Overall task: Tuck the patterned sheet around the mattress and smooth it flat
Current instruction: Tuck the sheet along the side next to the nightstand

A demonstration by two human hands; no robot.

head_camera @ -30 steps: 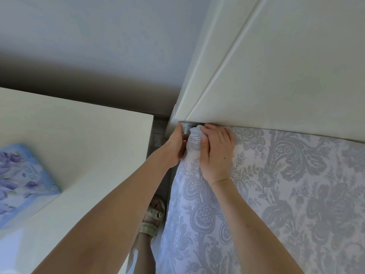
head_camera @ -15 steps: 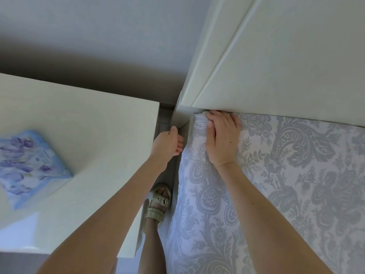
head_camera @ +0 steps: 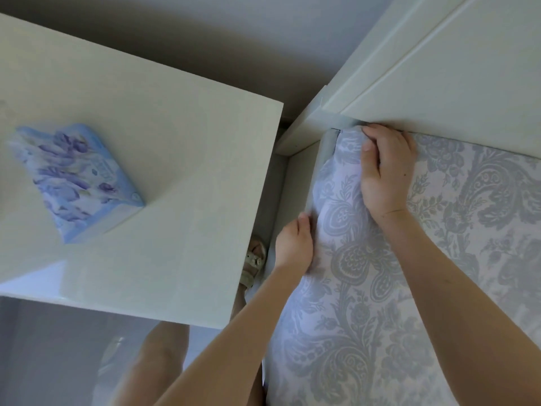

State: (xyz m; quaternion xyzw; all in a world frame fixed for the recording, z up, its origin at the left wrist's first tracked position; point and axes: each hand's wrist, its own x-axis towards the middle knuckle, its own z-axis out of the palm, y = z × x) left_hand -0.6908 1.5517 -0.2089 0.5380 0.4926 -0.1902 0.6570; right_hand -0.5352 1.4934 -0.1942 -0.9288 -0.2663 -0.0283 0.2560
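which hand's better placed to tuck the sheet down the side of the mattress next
Left. The left hand is at the mattress side edge, beside the gap along the bed frame. The right hand is on top, holding the corner of the patterned sheet against the headboard.

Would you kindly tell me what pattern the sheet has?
The sheet shows grey floral scrolls on white, head view.

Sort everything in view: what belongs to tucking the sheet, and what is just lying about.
Job in hand: patterned sheet, left hand, right hand, headboard.
Lying about: floral box, white table under it, sandal on the person's foot.
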